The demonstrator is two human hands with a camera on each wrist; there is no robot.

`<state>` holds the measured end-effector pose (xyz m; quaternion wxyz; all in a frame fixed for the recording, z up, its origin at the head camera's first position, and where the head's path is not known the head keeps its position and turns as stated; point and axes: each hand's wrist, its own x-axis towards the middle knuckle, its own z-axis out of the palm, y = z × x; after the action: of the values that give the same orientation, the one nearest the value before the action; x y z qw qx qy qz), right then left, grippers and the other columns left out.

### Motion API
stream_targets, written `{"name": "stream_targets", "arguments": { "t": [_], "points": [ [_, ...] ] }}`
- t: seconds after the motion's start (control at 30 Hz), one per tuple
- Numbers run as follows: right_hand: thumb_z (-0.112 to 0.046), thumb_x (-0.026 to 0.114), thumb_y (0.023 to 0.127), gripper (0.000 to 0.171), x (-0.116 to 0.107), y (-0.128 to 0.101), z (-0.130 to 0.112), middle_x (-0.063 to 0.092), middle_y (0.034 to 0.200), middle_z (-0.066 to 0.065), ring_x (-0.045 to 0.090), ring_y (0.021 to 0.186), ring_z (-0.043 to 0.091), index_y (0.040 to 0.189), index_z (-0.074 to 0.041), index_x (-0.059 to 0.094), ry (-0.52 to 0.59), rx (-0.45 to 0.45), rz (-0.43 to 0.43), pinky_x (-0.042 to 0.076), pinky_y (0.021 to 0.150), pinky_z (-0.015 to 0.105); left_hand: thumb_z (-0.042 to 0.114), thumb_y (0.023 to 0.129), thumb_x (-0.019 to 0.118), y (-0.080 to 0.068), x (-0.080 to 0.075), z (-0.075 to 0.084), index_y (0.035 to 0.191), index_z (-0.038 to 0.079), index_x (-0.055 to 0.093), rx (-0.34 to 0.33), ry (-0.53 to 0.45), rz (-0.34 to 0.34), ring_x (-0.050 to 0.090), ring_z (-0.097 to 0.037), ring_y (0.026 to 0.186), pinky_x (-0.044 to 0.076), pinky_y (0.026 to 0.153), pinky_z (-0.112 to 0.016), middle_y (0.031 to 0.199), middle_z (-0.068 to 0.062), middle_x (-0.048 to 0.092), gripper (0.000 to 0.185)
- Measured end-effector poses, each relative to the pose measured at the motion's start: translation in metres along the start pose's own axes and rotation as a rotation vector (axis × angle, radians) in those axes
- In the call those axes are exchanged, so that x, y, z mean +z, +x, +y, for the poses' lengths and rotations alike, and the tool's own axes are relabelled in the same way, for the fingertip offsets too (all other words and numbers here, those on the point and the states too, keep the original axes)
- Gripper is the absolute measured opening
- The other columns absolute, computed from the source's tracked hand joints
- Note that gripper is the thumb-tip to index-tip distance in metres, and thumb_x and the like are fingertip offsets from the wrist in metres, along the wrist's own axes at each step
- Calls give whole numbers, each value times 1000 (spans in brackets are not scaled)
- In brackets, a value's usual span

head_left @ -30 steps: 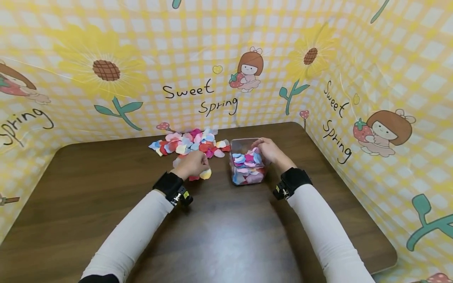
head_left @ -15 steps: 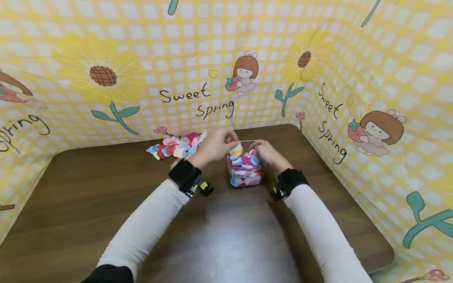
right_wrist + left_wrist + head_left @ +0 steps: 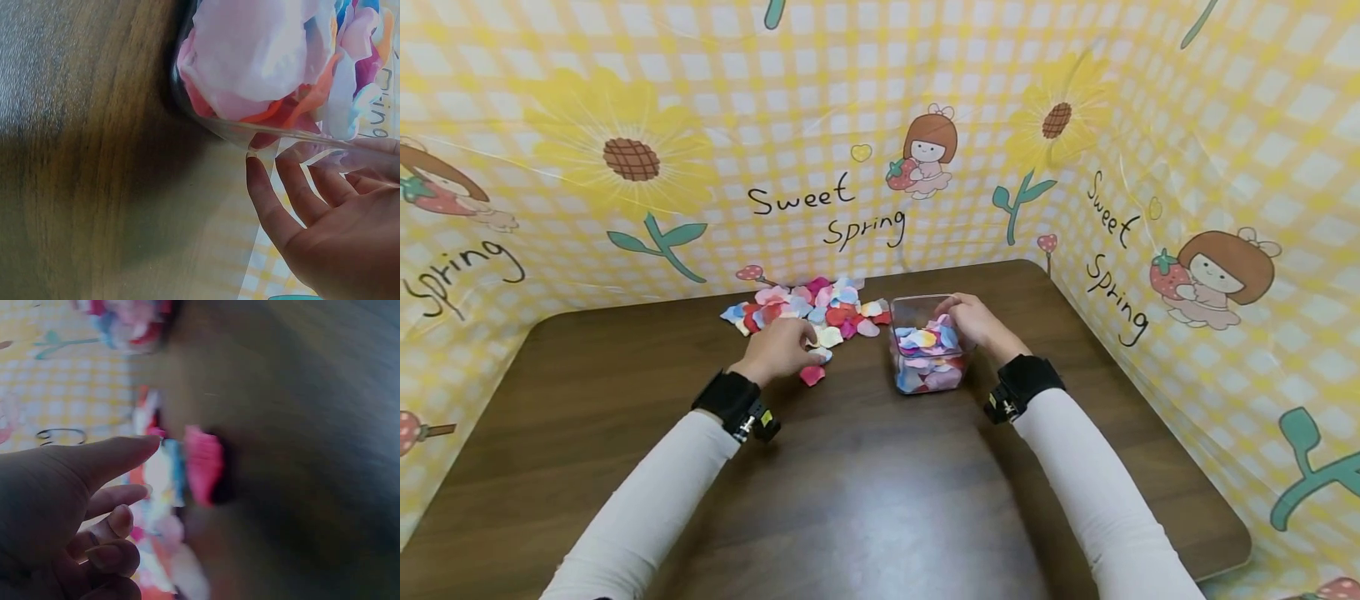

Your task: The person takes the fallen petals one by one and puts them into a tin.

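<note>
table (image 3: 865, 483): glossy wood | box (image 3: 929, 379): clear plastic | petals (image 3: 820, 308): matt (cloth-like)

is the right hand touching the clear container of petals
Touching. In the right wrist view the right hand has fingertips laid against the clear container's wall; the head view shows that hand resting on its rim.

Item count, head view:

- Hands: 2. The left hand (image 3: 781, 350) is at the near edge of the loose pile; the right hand (image 3: 973, 323) is at the right side of the container.
- Clear plastic container (image 3: 925, 379): 1, right of centre on the table (image 3: 865, 492), 1 in number.
- Loose pile of paper petals (image 3: 808, 310): 1, at the far side. Individual petals overlap; the exact count cannot be determined.
- Separate pink petal (image 3: 812, 375): 1, near the left hand.
- Black wrist straps: 2.
</note>
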<state>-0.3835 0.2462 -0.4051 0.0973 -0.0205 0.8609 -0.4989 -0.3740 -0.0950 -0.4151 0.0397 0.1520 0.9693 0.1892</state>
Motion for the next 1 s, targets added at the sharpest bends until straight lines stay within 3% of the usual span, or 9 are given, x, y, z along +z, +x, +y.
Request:
{"name": "stream_targets", "arguments": {
  "t": [0.1, 0.2, 0.33, 0.47, 0.57, 0.7, 0.77, 0.87, 1.0],
  "points": [
    [-10, 39, 93, 40, 0, 0, 3, 55, 133, 22, 51, 119, 36, 125, 2, 59, 11, 2, -5, 44, 97, 51, 34, 86, 83, -1, 13, -6, 107, 10, 75, 17, 64, -18, 62, -26, 88, 50, 72, -47, 98, -6, 66, 33],
    [-11, 39, 93, 40, 2, -1, 5, 55, 133, 21, 51, 120, 36, 126, 2, 59, 26, 16, -12, 44, 97, 51, 28, 90, 78, -2, 20, -7, 105, 11, 77, 43, 97, 16, 63, -27, 90, 52, 74, -50, 99, -6, 65, 23],
    [-10, 40, 93, 41, 2, 0, 7, 55, 133, 21, 52, 121, 36, 126, 2, 60, 30, 25, -12, 44, 99, 50, 20, 95, 72, -7, 6, -1, 103, 11, 79, 99, 69, 90, 65, -25, 92, 53, 75, -50, 99, -6, 72, 14],
    [-11, 37, 93, 41, 1, 1, 4, 56, 132, 22, 52, 120, 36, 125, 3, 60, 6, -3, 4, 42, 100, 51, 21, 96, 73, -10, -24, 22, 101, 12, 80, 169, -24, 180, 65, -23, 86, 50, 65, -42, 98, -5, 74, 12],
    [-11, 37, 93, 41, -1, 1, 2, 56, 131, 21, 52, 118, 35, 125, 2, 60, 9, -8, 13, 42, 98, 50, 23, 95, 75, -4, -38, 52, 100, 13, 81, 249, -69, 240, 64, -24, 84, 44, 60, -38, 98, -4, 74, 12],
    [-9, 38, 92, 40, -2, 0, 2, 55, 131, 20, 51, 117, 34, 124, 2, 59, 38, 8, 9, 42, 96, 47, 23, 97, 72, 13, -28, 93, 105, 12, 80, 373, -74, 247, 67, -23, 93, 50, 70, -38, 103, -4, 74, 16],
    [-9, 38, 92, 40, 1, 1, 2, 55, 130, 20, 51, 116, 34, 124, 2, 60, 44, 8, 7, 42, 95, 46, 23, 98, 71, 21, -17, 105, 109, 12, 79, 410, -72, 236, 68, -23, 96, 52, 74, -39, 105, -4, 74, 18],
    [-9, 38, 92, 40, 2, 3, 2, 56, 129, 20, 51, 114, 34, 123, 1, 61, 45, 2, 4, 42, 92, 43, 24, 99, 70, 27, -8, 112, 115, 12, 77, 423, -71, 252, 68, -23, 102, 54, 78, -40, 109, -3, 73, 21],
    [-7, 36, 94, 39, -2, 3, 3, 56, 125, 20, 52, 108, 30, 124, 3, 60, 33, -8, 28, 43, 82, 35, 28, 99, 70, 27, -14, 101, 117, 14, 76, 386, -101, 320, 69, -24, 103, 54, 73, -41, 116, -3, 74, 24]
  ]
}}
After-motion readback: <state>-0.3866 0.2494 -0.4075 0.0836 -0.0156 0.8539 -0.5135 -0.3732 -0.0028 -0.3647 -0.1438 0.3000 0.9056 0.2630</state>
